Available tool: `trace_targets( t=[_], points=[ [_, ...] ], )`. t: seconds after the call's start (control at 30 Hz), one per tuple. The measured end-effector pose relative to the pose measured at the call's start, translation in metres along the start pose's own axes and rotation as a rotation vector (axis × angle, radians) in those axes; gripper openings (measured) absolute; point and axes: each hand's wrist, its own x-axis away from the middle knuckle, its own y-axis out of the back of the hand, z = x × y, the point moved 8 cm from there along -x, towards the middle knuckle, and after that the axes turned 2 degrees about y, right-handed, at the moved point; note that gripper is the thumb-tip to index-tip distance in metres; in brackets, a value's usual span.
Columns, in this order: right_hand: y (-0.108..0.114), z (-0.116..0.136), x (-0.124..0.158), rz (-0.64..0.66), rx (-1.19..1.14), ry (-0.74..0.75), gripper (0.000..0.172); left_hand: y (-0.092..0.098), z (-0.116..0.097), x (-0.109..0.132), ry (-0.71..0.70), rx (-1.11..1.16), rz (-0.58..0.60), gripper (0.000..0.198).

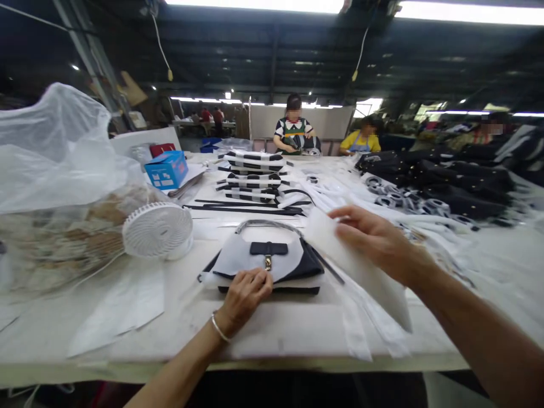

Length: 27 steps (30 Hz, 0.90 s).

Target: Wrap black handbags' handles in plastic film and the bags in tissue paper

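Observation:
A black handbag (312, 262) lies flat in front of me, its flap overlaid with a white sheet (233, 255). A dark strap tab with a gold-coloured clasp (268, 262) sits in the middle, and the wrapped handle (270, 222) arches away from me. My left hand (249, 289), a bracelet on its wrist, has its fingers bent and together on the bag's front edge just below the clasp. To the right of the bag, my right hand (369, 238) pinches a thin white sheet (361, 272), which hangs tilted above the table and is slightly blurred.
Wrapped bags (253, 175) are stacked beyond, behind dark strips (250, 208). A white fan (157, 231), a blue box (166, 170) and a large plastic sack (55, 226) stand left. Rolls (395, 195) and a black pile (446, 175) lie right. A co-worker (294, 133) stands opposite.

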Motion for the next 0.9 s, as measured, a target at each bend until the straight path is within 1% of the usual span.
trace_targets(
  t=[0.07, 0.1, 0.17, 0.2, 0.23, 0.27, 0.33, 0.37, 0.4, 0.47, 0.5, 0.57, 0.63, 0.77, 0.9],
  points=[
    [-0.049, 0.054, -0.055, 0.134, 0.004, 0.208, 0.035, -0.002, -0.001, 0.002, -0.001, 0.015, 0.014, 0.022],
    [-0.076, 0.074, -0.077, 0.210, 0.028, 0.286, 0.033, -0.003, -0.001, 0.003, -0.001, 0.020, 0.020, 0.023],
    [-0.133, 0.100, -0.112, 0.359, 0.059, 0.422, 0.029, -0.004, -0.001, 0.004, 0.006, 0.021, 0.030, 0.024],
    [-0.161, 0.103, -0.124, 0.431, 0.065, 0.462, 0.027, -0.004, 0.000, 0.005, 0.010, 0.020, 0.031, 0.024],
    [-0.185, 0.100, -0.136, 0.460, 0.068, 0.464, 0.024, -0.005, 0.000, 0.005, 0.013, 0.018, 0.031, 0.024],
    [-0.208, 0.089, -0.144, 0.495, 0.085, 0.443, 0.024, -0.006, 0.001, 0.006, 0.015, 0.016, 0.032, 0.024],
    [-0.242, 0.054, -0.151, 0.516, 0.127, 0.377, 0.025, -0.009, 0.001, 0.007, 0.018, 0.014, 0.033, 0.024],
    [-0.252, 0.031, -0.149, 0.519, 0.163, 0.344, 0.026, -0.009, 0.002, 0.008, 0.019, 0.012, 0.026, 0.023],
    [-0.258, 0.009, -0.145, 0.503, 0.195, 0.319, 0.024, -0.010, 0.002, 0.008, 0.022, 0.009, 0.015, 0.023],
    [-0.258, -0.033, -0.132, 0.456, 0.236, 0.283, 0.015, -0.011, 0.003, 0.009, 0.025, 0.008, -0.004, 0.021],
    [-0.253, -0.049, -0.125, 0.408, 0.236, 0.267, 0.009, -0.011, 0.003, 0.009, 0.022, 0.009, -0.010, 0.021],
    [-0.241, -0.068, -0.114, 0.316, 0.221, 0.255, 0.006, -0.012, 0.003, 0.008, 0.011, 0.020, -0.002, 0.021],
    [-0.233, -0.073, -0.109, 0.276, 0.206, 0.278, 0.006, -0.012, 0.003, 0.008, 0.008, 0.030, 0.005, 0.022],
    [-0.234, -0.065, -0.109, 0.343, 0.176, 0.362, 0.004, -0.009, 0.005, 0.007, 0.020, 0.029, 0.012, 0.023],
    [-0.231, -0.064, -0.113, 0.406, 0.148, 0.368, 0.005, -0.004, 0.005, 0.005, 0.020, 0.026, 0.007, 0.022]
  ],
)
